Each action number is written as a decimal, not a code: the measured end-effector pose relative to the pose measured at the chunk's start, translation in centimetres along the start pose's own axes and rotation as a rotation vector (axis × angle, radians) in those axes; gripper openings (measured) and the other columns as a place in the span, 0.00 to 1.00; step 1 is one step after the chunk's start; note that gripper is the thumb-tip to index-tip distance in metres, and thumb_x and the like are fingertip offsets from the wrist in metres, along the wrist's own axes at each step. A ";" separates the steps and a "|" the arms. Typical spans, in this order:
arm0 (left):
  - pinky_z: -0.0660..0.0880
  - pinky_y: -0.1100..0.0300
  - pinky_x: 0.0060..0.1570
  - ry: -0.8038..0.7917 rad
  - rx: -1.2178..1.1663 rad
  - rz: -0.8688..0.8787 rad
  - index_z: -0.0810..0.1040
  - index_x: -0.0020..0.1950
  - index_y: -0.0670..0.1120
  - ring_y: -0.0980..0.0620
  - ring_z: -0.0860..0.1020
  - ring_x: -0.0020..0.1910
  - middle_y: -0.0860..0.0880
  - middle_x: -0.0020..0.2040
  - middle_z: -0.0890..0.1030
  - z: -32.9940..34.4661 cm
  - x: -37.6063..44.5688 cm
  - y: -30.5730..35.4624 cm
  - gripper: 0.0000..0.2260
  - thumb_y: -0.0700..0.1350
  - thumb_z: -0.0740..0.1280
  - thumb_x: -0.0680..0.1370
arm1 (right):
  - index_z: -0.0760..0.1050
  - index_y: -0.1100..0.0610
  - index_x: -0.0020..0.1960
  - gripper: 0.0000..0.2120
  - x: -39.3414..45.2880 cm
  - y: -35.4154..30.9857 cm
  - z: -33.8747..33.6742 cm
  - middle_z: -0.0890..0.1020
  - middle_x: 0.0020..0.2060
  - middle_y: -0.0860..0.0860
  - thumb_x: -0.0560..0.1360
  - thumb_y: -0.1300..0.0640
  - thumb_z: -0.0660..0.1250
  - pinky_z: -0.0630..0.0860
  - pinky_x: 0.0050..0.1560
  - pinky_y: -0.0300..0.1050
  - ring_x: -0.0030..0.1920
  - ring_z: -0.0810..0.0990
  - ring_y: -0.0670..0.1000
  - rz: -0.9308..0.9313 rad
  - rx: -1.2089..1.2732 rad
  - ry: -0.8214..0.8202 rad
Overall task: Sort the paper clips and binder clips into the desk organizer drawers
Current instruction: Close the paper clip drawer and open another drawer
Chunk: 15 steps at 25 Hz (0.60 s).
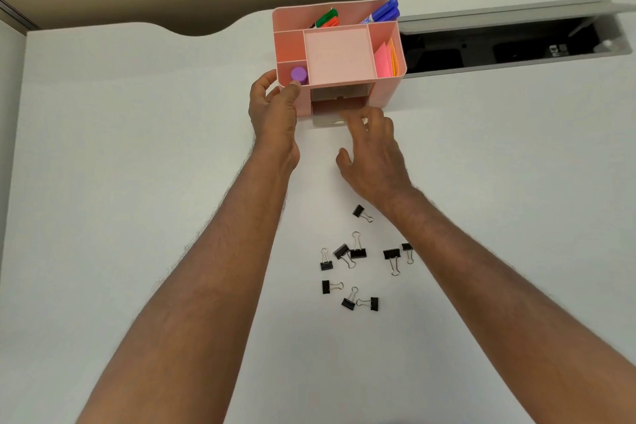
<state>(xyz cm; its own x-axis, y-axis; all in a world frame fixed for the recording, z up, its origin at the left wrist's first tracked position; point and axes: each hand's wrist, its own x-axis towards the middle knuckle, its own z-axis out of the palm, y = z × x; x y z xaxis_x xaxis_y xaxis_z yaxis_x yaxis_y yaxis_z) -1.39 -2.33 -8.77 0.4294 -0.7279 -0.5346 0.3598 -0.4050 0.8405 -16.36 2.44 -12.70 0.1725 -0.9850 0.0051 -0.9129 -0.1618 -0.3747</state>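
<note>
A pink desk organizer [385, 93] stands at the far edge of the white desk. My left hand [273, 110] grips its front left corner, thumb on the rim. The lower drawer [327, 113] at its front is pulled partly out; its clear front lip shows near my fingers. My right hand [373, 151] reaches to that drawer front with fingers curled on it. Several black binder clips [358, 253] lie scattered on the desk below my right wrist. I see no paper clips.
The organizer's top holds markers [383, 12], pink sticky notes [383, 62] and a purple cap [298, 75]. An open cable hatch [499, 41] in the desk lies right of the organizer. The desk's far edge curves behind it.
</note>
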 end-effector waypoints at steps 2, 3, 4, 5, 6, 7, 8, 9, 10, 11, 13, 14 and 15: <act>0.78 0.51 0.61 0.004 0.002 0.002 0.72 0.64 0.55 0.48 0.76 0.62 0.51 0.61 0.77 0.0 0.1 0.1 0.18 0.44 0.72 0.78 | 0.69 0.53 0.72 0.28 -0.7 0.1 0.2 0.68 0.68 0.56 0.73 0.58 0.69 0.79 0.49 0.52 0.64 0.69 0.57 -0.002 0.009 0.007; 0.78 0.50 0.61 0.007 0.006 0.003 0.72 0.64 0.55 0.48 0.76 0.63 0.52 0.61 0.76 0.0 0.1 0.1 0.18 0.43 0.73 0.78 | 0.69 0.53 0.73 0.28 -1.0 0.1 0.2 0.68 0.69 0.56 0.74 0.58 0.69 0.79 0.50 0.52 0.65 0.69 0.58 0.001 0.017 0.008; 0.77 0.50 0.62 0.011 0.010 0.002 0.72 0.64 0.55 0.48 0.76 0.63 0.52 0.61 0.76 0.0 0.2 0.1 0.18 0.43 0.73 0.78 | 0.69 0.53 0.73 0.28 -1.3 0.2 0.3 0.67 0.70 0.56 0.74 0.58 0.69 0.78 0.51 0.52 0.66 0.68 0.58 0.003 0.023 0.006; 0.77 0.50 0.62 0.010 0.010 0.001 0.72 0.65 0.55 0.48 0.76 0.63 0.51 0.61 0.76 0.0 0.2 0.0 0.18 0.44 0.73 0.78 | 0.69 0.53 0.73 0.28 -1.5 0.3 0.4 0.67 0.71 0.56 0.74 0.58 0.69 0.78 0.53 0.52 0.67 0.68 0.57 0.003 0.026 0.000; 0.78 0.50 0.62 0.008 0.009 0.000 0.72 0.65 0.55 0.48 0.76 0.63 0.51 0.61 0.77 -0.1 0.2 -0.1 0.18 0.44 0.73 0.78 | 0.68 0.53 0.74 0.29 -1.7 0.3 0.4 0.67 0.71 0.56 0.74 0.58 0.69 0.78 0.54 0.52 0.68 0.67 0.57 0.002 0.028 -0.007; 0.78 0.50 0.62 0.006 0.008 0.000 0.72 0.65 0.54 0.48 0.76 0.62 0.51 0.61 0.77 -0.1 0.2 -0.2 0.19 0.44 0.73 0.78 | 0.67 0.53 0.75 0.29 -1.9 0.4 0.4 0.66 0.72 0.56 0.74 0.58 0.68 0.78 0.55 0.53 0.68 0.67 0.57 -0.001 0.032 -0.015; 0.78 0.50 0.61 0.007 0.008 0.001 0.72 0.66 0.54 0.48 0.76 0.62 0.51 0.61 0.77 -0.2 0.1 -0.2 0.19 0.44 0.73 0.78 | 0.67 0.53 0.75 0.30 -2.1 0.4 0.4 0.66 0.72 0.56 0.74 0.58 0.68 0.78 0.56 0.53 0.69 0.66 0.57 -0.003 0.035 -0.021; 0.78 0.50 0.61 0.007 0.007 0.001 0.72 0.65 0.54 0.49 0.76 0.62 0.51 0.61 0.77 -0.2 0.1 -0.3 0.18 0.44 0.72 0.78 | 0.67 0.53 0.75 0.30 -2.1 0.4 0.4 0.66 0.72 0.56 0.75 0.58 0.68 0.78 0.56 0.53 0.69 0.66 0.56 -0.004 0.040 -0.024; 0.78 0.51 0.61 0.005 0.005 0.000 0.72 0.65 0.54 0.49 0.76 0.61 0.52 0.60 0.77 -0.2 0.1 -0.3 0.18 0.44 0.72 0.78 | 0.67 0.53 0.75 0.30 -2.1 0.4 0.4 0.66 0.72 0.56 0.75 0.58 0.68 0.79 0.56 0.52 0.69 0.66 0.56 -0.004 0.046 -0.027; 0.78 0.51 0.61 0.001 0.003 -0.001 0.72 0.65 0.54 0.49 0.76 0.61 0.52 0.60 0.77 -0.2 0.1 -0.3 0.18 0.44 0.72 0.78 | 0.66 0.53 0.75 0.30 -2.0 0.5 0.3 0.66 0.72 0.56 0.75 0.58 0.68 0.79 0.55 0.52 0.70 0.66 0.56 -0.002 0.055 -0.027; 0.78 0.51 0.61 -0.003 0.004 0.002 0.72 0.64 0.55 0.49 0.76 0.62 0.52 0.60 0.76 -0.2 0.1 -0.2 0.18 0.44 0.73 0.78 | 0.66 0.53 0.75 0.29 -2.0 0.5 0.3 0.65 0.72 0.55 0.75 0.58 0.68 0.80 0.52 0.51 0.70 0.66 0.56 0.001 0.069 -0.030; 0.77 0.50 0.62 -0.001 0.006 0.004 0.72 0.64 0.55 0.48 0.76 0.62 0.52 0.60 0.77 -0.2 0.1 -0.2 0.18 0.44 0.73 0.78 | 0.66 0.52 0.75 0.29 -2.0 0.4 0.3 0.65 0.72 0.55 0.75 0.58 0.68 0.81 0.50 0.50 0.70 0.66 0.55 0.001 0.071 -0.033; 0.77 0.50 0.62 0.001 0.007 0.006 0.72 0.65 0.55 0.48 0.76 0.62 0.51 0.61 0.77 -0.2 0.1 -0.2 0.18 0.44 0.73 0.78 | 0.66 0.52 0.75 0.29 -2.0 0.5 0.3 0.65 0.72 0.55 0.75 0.58 0.68 0.81 0.49 0.50 0.70 0.66 0.55 0.000 0.072 -0.036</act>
<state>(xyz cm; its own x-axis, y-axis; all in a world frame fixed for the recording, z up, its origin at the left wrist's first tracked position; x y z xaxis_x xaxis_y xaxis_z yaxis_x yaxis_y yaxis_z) -1.25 -2.27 -8.98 0.4320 -0.7300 -0.5296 0.3518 -0.4043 0.8442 -17.00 4.32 -13.19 0.1872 -0.9819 -0.0280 -0.8843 -0.1560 -0.4401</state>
